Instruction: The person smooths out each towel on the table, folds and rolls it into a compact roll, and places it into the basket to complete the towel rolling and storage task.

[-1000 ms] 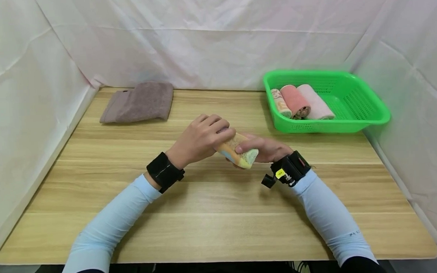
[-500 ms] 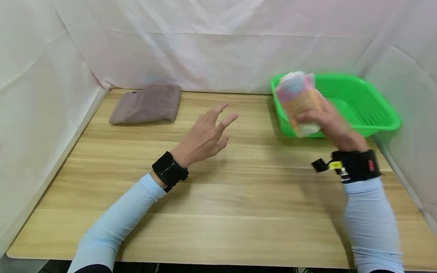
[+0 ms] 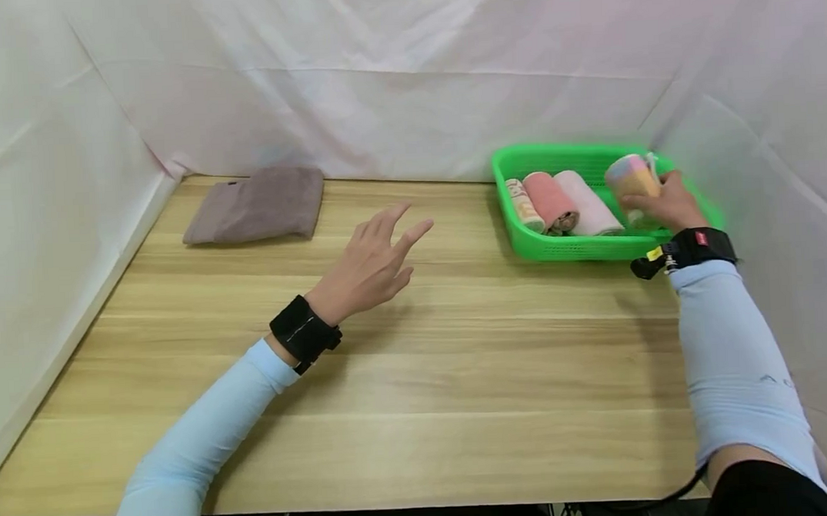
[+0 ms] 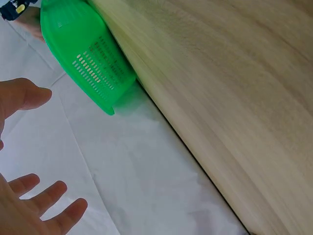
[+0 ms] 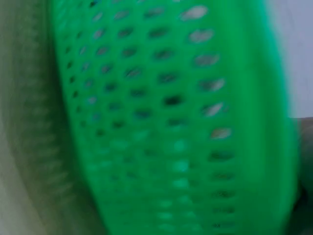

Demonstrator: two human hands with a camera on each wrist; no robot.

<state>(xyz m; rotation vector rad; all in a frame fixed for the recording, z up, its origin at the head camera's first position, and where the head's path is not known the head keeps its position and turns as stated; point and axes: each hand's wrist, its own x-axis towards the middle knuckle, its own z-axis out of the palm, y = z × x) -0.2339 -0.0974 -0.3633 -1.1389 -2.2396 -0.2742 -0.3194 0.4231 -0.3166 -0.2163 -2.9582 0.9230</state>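
In the head view my right hand (image 3: 670,203) grips a rolled multicoloured towel (image 3: 629,178) inside the right part of the green basket (image 3: 614,248). Left of it in the basket lie a white rolled towel (image 3: 587,203), a pink rolled towel (image 3: 549,200) and a small patterned roll (image 3: 524,205). Over the middle of the table my left hand (image 3: 364,268) hovers with its fingers spread, holding nothing. The right wrist view is filled by the blurred perforated basket wall (image 5: 146,98), which hides most of that hand and the towel.
A folded grey-brown towel (image 3: 255,206) lies at the back left of the wooden table (image 3: 420,412). White cloth (image 3: 378,82) hangs behind the table and along both sides. The basket stands near the back right corner.
The rolled multicoloured towel has left my left hand, which stays over the table with fingers spread. My right hand has carried it right and down into the basket.
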